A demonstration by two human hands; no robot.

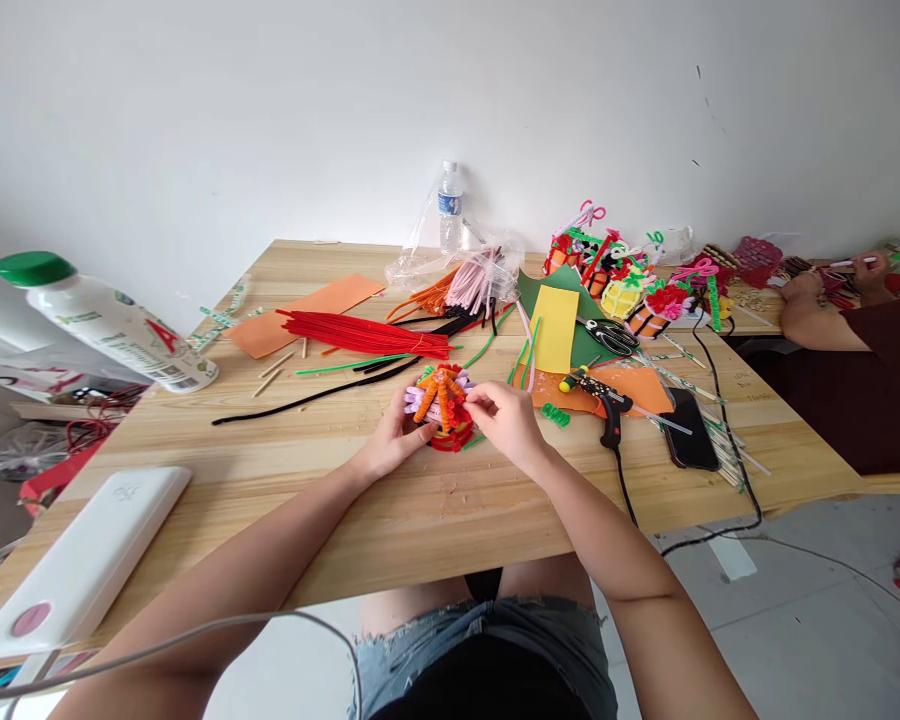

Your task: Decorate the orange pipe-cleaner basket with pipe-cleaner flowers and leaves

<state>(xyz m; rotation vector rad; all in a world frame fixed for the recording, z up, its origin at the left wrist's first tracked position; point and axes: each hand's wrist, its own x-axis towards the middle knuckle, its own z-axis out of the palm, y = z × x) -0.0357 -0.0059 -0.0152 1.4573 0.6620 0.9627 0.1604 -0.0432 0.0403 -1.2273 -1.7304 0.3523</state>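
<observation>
A small craft of fuzzy pipe cleaners (442, 400), orange, lilac and red with some green, is held just over the table in front of me. My left hand (392, 438) is closed around its left side, thumb along the lower front. Fingertips of my right hand (510, 425) pinch at its right edge, and the exact strand between them is hidden. Behind it lies a bundle of red pipe cleaners (364, 335). Black (307, 395) and green pipe cleaners (352, 365) lie loose nearby.
A hot glue gun (607, 405), black scissors (611, 338), a phone (690, 430) and coloured sheets (555, 325) lie to the right. Finished pipe-cleaner crafts (622, 285) stand behind. A white bottle (120, 325) and power bank (82, 560) are left. A co-worker's arm (821, 315) reaches in at right.
</observation>
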